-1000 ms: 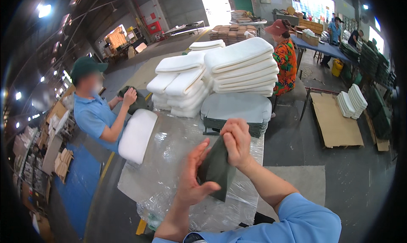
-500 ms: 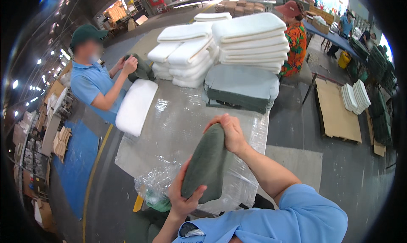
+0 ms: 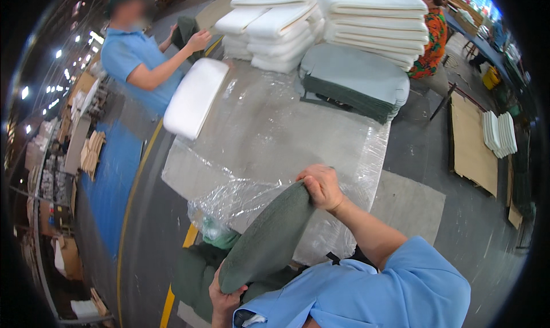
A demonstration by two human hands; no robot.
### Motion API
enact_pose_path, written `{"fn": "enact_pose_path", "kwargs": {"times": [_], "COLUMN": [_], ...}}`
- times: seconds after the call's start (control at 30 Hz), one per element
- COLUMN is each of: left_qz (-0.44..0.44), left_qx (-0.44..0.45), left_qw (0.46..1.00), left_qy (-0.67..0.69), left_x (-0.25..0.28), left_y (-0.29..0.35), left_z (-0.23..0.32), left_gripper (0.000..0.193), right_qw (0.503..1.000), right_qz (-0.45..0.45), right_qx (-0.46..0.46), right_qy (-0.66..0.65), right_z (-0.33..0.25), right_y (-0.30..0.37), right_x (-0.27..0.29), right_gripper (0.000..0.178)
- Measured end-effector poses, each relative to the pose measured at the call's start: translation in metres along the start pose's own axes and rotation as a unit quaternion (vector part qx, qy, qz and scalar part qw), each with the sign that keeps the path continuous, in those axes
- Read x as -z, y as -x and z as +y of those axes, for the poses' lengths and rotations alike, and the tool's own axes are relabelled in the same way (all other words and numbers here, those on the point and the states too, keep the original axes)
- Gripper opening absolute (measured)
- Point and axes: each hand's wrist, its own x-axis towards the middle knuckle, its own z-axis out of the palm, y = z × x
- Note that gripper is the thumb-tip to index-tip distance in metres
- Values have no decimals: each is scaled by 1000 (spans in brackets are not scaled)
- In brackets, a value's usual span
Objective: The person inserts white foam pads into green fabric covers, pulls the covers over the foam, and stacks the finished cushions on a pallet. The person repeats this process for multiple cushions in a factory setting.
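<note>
A dark green fabric-covered cushion (image 3: 266,236) slants in front of my body, over the near edge of the table. My right hand (image 3: 322,188) grips its upper right end, fingers curled round the edge. At the lower left end my left hand (image 3: 225,298) holds it between thumb and fingers, partly hidden beneath. More dark green padded pieces (image 3: 197,282) lie low beside my left arm. Across the plastic-covered table (image 3: 258,122), a stack of green fabric covers (image 3: 355,70) with grey-blue undersides sits in front of piled white foam pads (image 3: 372,24).
A single white foam pad (image 3: 196,99) lies at the table's left edge. Beside it a co-worker (image 3: 134,59) in a blue shirt handles a dark green piece. Another person (image 3: 431,42) sits beyond the piles. Crumpled clear plastic (image 3: 229,199) covers the near left corner.
The cushion has swung lower and closer to my body, tilting more. My left hand has moved down and left with its end. The view has shifted, so the table sits higher.
</note>
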Motion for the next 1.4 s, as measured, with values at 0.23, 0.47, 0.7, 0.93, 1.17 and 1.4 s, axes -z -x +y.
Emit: {"fn": "enact_pose_path", "kwargs": {"times": [0.23, 0.47, 0.7, 0.93, 1.17, 1.4], "left_qz": [54, -28, -217, -406, -355, -321], "left_qx": [62, 240, 288, 357, 36, 2], "left_qw": [960, 940, 894, 831, 924, 935], "left_qy": [268, 243, 265, 131, -139, -150], "left_x": [-16, -17, -48, -60, -150, -214], "left_y": [30, 47, -13, -86, -148, -156], "left_z": [-24, -72, -91, -157, -99, -55], "left_gripper": [81, 78, 66, 45, 38, 57], "right_qw": [989, 901, 903, 894, 770, 665], "right_qz": [-48, 135, 249, 32, -318, -357], "right_qx": [-128, -371, -294, -442, -527, -656], "right_qy": [52, -183, -191, -59, 167, -23], "right_z": [33, 21, -9, -28, 7, 54], "right_y": [38, 97, 155, 184, 96, 91], "right_x": [16, 37, 119, 129, 114, 69], "right_gripper": [43, 42, 40, 30, 36, 51]}}
